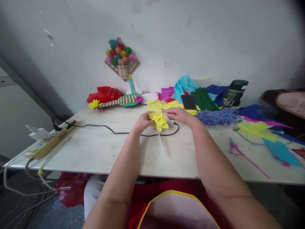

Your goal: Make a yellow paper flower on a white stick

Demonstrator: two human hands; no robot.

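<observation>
My left hand (144, 121) pinches a yellow paper flower (159, 121) at its left side, just above the table. My right hand (178, 115) is at the flower's upper right, fingers reaching left with a thin, pointed thing at their tips, too small to name. Beneath the flower a translucent glue stick (162, 146) sticks out toward me. A black cord (108, 128) runs to a white part beside the flower; the rest of that tool is hidden.
A power strip (51, 140) lies at the left edge. Behind are a green paper guitar (126, 100), a glue bottle (132, 85) and a red bag (106, 94). Toward the right are a phone (188, 102), coloured paper (205, 99), blue yarn (218, 117) and a dark jar (235, 93).
</observation>
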